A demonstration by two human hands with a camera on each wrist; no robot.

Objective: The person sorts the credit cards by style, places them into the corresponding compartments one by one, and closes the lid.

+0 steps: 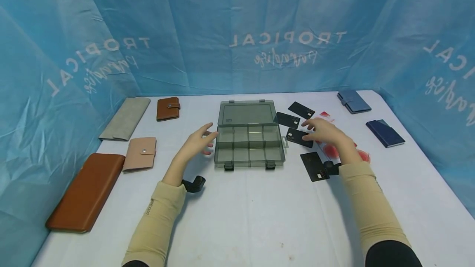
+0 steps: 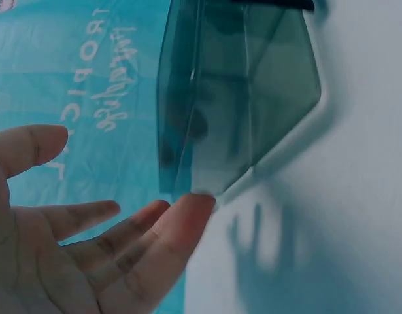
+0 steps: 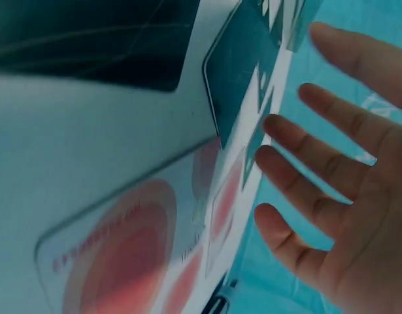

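A translucent grey-green compartment box [image 1: 249,164] lies in the middle of the table, its lid [image 1: 246,113] folded back. Beside the box's left wall is my left hand [image 1: 196,142], fingers spread and holding nothing; in the left wrist view, the fingers [image 2: 181,226] come close to a box corner, and contact is unclear. Over the cards right of the box hovers my right hand [image 1: 326,132], fingers extended. The right wrist view shows that hand [image 3: 357,176] with nothing in it. Several black cards [image 1: 314,167] and red-and-white cards [image 1: 330,151] are spread beneath and around it, some partly hidden by the hand.
Along the left stand a grey sleeve [image 1: 125,118], a small brown wallet [image 1: 167,109], a pink-beige wallet [image 1: 141,153] and a long brown wallet [image 1: 87,193]. A blue wallet [image 1: 354,102] and a navy cardholder [image 1: 385,133] lie at right. Blue curtain [image 1: 208,65] surrounds the white table [image 1: 252,217].
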